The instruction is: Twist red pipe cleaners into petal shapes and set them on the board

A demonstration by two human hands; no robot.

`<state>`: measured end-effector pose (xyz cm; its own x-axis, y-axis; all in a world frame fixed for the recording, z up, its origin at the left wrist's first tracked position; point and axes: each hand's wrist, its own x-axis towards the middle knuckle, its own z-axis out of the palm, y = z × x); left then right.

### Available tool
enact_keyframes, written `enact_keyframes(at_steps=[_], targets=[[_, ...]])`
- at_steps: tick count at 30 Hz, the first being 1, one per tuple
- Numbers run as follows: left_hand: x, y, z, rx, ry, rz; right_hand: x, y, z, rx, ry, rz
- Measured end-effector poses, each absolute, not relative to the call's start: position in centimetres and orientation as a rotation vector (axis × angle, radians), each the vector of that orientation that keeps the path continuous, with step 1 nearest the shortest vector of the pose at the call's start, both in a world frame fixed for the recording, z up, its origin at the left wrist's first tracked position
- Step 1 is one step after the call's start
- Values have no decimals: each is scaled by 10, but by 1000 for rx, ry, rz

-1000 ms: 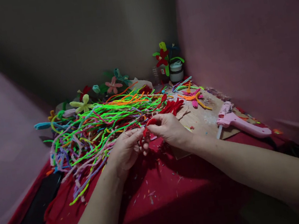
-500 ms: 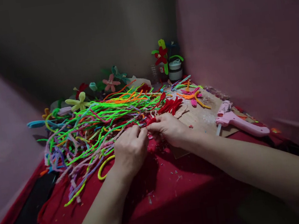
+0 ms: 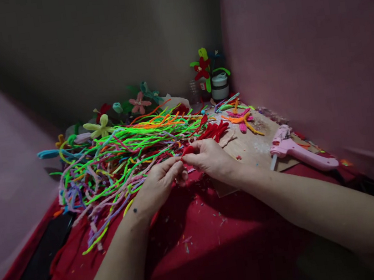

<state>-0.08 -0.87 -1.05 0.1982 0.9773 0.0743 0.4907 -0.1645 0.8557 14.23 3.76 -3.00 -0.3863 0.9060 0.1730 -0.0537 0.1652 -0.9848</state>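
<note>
My right hand (image 3: 214, 158) pinches a short red pipe cleaner (image 3: 187, 151), bent into a petal-like loop, between thumb and fingers. Fingertips of my left hand (image 3: 160, 180) meet it at the same spot and close on its near end; the exact grip is partly hidden. Just beyond my right hand lies a bunch of red pipe-cleaner loops (image 3: 216, 130). Left of the hands spreads a large heap of pipe cleaners (image 3: 132, 142), mostly green with pink, purple and orange.
A pink glue gun (image 3: 295, 149) rests at the right on a cardboard sheet (image 3: 253, 149), near an orange and pink flower (image 3: 239, 118). Finished flowers (image 3: 101, 127) and a lidded cup (image 3: 220, 87) stand at the back. A black flat object (image 3: 35, 270) lies front left on the red cloth (image 3: 201, 248).
My left hand has rolled over and its fingers have loosened from a fist into a pinch. My right hand stays almost in place with the red pipe cleaner.
</note>
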Motion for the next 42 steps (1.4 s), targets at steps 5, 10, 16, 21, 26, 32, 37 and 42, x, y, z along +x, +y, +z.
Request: enact_keyframes(at_steps=[5, 10, 16, 21, 26, 32, 37, 42], targets=[[-3, -6, -25, 2171, 1815, 955, 141, 37, -34, -932, -1562, 1125], [-1, -5, -33, 2167, 1898, 957, 140, 40, -38, -856, -1666, 993], [3, -13, -14, 1645, 1586, 802, 141, 38, -36, -970, -1628, 959], [-1, -12, -5, 1411, 1468, 727, 140, 34, -33, -973, -1539, 959], [-7, -5, -17, 1439, 1628, 833, 139, 34, -34, -898, -1525, 1071], [-8, 1, -16, 1308, 1655, 1022, 137, 41, -37, -983, -1158, 1436], [-3, 25, 1, 1399, 1706, 1005, 134, 25, -37, -935, -1548, 1279], [18, 72, 8, 1886, 1952, 864, 136, 9, -32, -932, -1976, 808]])
